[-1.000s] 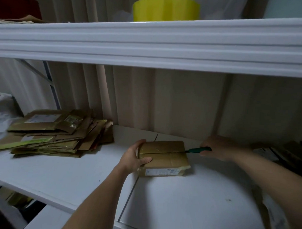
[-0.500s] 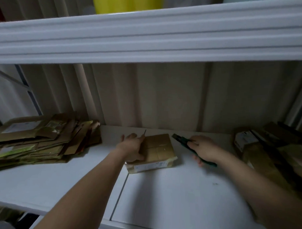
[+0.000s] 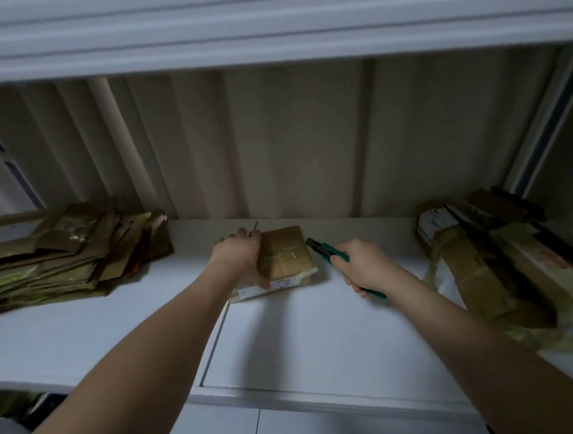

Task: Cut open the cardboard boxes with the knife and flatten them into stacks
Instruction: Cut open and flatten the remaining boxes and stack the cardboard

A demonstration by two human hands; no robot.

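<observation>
A small taped cardboard box lies on the white shelf near the back wall, turned at an angle. My left hand grips its left end, thumb on the near side. My right hand holds a green-handled knife. The blade end points at the box's right edge, just beside it. The handle's tail sticks out below my palm.
A stack of flattened cardboard lies at the left of the shelf. Several uncut boxes are piled at the right. An upper shelf edge overhangs close above. A corrugated wall stands behind.
The knife has come out of the box's top seam and now sits off its right edge. The box has been turned, and my left hand shifted to its left end.
</observation>
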